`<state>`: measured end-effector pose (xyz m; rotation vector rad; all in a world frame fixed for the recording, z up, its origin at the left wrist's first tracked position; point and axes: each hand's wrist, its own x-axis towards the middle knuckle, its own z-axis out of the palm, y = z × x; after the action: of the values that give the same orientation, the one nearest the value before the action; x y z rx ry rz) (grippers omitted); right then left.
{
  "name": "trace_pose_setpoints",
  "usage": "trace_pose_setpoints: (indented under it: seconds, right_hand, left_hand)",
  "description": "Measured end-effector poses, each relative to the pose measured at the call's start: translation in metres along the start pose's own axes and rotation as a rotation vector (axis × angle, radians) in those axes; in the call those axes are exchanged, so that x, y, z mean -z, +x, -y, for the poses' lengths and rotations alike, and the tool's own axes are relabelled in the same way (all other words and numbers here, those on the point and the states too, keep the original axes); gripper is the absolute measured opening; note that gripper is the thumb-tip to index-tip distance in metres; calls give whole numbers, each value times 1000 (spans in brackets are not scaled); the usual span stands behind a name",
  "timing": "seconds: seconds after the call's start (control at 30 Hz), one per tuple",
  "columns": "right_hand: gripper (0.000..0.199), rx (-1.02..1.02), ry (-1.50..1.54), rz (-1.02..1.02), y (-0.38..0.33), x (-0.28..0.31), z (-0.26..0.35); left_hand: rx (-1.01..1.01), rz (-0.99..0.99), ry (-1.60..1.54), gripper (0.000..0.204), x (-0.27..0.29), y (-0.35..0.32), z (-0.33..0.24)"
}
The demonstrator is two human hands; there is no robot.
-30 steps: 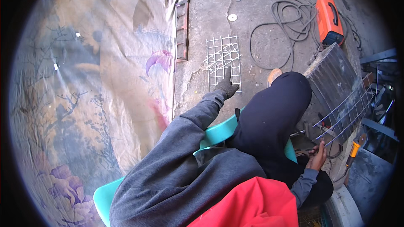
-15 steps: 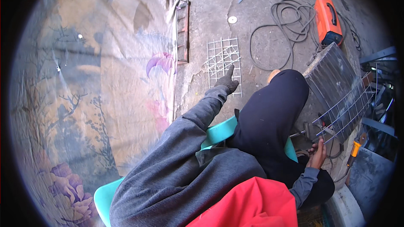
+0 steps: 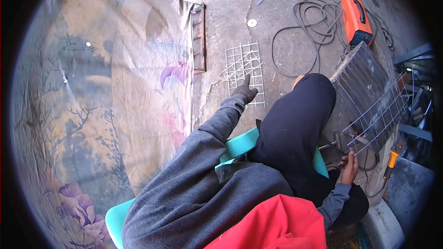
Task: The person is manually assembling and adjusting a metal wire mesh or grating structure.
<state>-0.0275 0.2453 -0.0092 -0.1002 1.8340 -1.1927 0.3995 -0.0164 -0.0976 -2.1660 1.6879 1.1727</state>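
My left hand [image 3: 248, 91], in a dark glove, reaches forward over the floor with its index finger stretched out. Under and just beyond that fingertip lies a small wire grid [image 3: 231, 54], with some slanting wires across its squares. Low on the right, my bare right hand [image 3: 348, 168] has its fingers closed at the near corner of a larger wire mesh panel [image 3: 379, 121]. This panel slants away to the right, in front of a dark ribbed metal sheet [image 3: 357, 71]. A hammer-like tool [image 3: 340, 142] is close to the right hand.
An orange machine [image 3: 356, 18] with coiled grey cable [image 3: 302, 28] stands at the far right. A yellow-and-black handled tool [image 3: 392, 159] is at the right. Patterned cloth [image 3: 138, 87] covers the left side, beside a rusty metal frame [image 3: 203, 37]. A white disc [image 3: 251, 23] lies on the floor.
My left hand has shifted slightly left and nearer, its index fingertip drawn back a little over the wire grid. The right hand stays at the mesh panel. The whole view has tilted slightly.
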Motion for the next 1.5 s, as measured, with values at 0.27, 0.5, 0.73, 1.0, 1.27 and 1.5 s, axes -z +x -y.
trace_pose_setpoints:
  seconds: [0.27, 0.5, 0.73, 1.0, 1.27, 1.5]
  right_hand:
    - [42, -6, -14, 9, 5, -5, -1]
    - [33, 19, -22, -13, 2, -5, -2]
    - [31, 77, -16, -15, -5, -9, 1]
    - [39, 95, 25, 22, -1, -9, 5]
    - [28, 353, 72, -248, 14, -4, -15]
    - [26, 690, 259, -187, -4, -23, 18]
  left_hand:
    - [24, -9, -34, 95, 6, -4, 5]
    - [68, -119, -206, 92, -20, 26, 47]
    - [442, -42, -940, 59, -18, 37, 71]
    - [79, 98, -615, 34, 1, 31, 37]
    - [-782, -217, -528, 31, 37, -24, -188]
    - [-1238, 263, -93, 53, -33, -211, -309]
